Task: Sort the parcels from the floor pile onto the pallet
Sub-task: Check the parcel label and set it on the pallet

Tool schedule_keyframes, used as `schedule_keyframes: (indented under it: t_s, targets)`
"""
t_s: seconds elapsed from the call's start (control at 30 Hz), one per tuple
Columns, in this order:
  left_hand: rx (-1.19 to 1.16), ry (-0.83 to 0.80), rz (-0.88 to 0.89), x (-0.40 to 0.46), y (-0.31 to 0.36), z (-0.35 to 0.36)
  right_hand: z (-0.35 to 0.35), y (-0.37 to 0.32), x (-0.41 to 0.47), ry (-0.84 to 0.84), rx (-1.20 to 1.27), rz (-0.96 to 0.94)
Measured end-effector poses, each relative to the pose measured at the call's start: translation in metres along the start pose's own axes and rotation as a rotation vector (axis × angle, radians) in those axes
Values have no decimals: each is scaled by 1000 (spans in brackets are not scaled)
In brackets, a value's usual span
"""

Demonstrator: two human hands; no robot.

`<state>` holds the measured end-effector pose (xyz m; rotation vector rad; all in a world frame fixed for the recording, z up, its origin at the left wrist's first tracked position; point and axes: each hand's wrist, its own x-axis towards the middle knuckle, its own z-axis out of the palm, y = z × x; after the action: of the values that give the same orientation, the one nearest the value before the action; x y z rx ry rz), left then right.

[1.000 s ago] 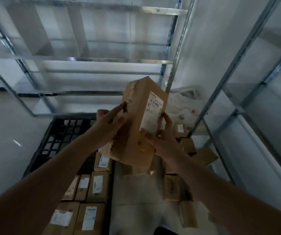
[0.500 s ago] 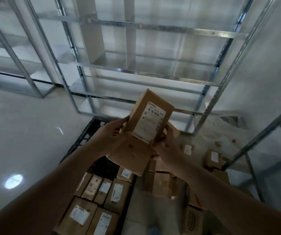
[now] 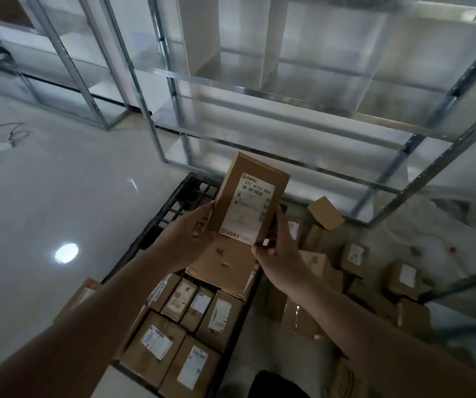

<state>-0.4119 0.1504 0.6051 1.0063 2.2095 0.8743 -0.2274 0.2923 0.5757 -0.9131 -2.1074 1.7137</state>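
**A:** What is the person holding, and where?

**B:** A tall cardboard parcel (image 3: 248, 202), label side up, held in the air above the far end of a black grid pallet (image 3: 185, 196). The left hand (image 3: 190, 239) grips its left edge with curled fingers; the right hand (image 3: 279, 251) grips the lower right corner. A second, flatter piece of cardboard (image 3: 225, 268) sits under the parcel, apparently held against it.

**A:** Where are the other parcels?

**B:** Rows of labelled boxes (image 3: 179, 326) already fill the near part of the pallet. The floor pile (image 3: 354, 268) lies to the right, jumbled, beside a metal shelf frame (image 3: 288, 90).

**A:** What could go wrong?

**B:** Both grips are low on the parcel, so it could probably tip forward out of the hands. The loose cardboard beneath might slip free and fall on the sorted rows. Set down carelessly, the parcel could catch in the pallet's open grid and lean over.
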Motion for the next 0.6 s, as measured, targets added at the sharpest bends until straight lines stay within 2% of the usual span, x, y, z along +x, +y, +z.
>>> schedule_keyframes:
  t_s: [0.27, 0.43, 0.6]
  targets:
    - [-26, -43, -177, 70, -85, 5, 42, 46, 77, -142, 220, 334]
    - [-159, -65, -329, 152, -175, 38, 83, 119, 162, -196, 254, 423]
    - [-246, -46, -436, 244, -265, 98, 121, 216, 256, -155, 295, 499]
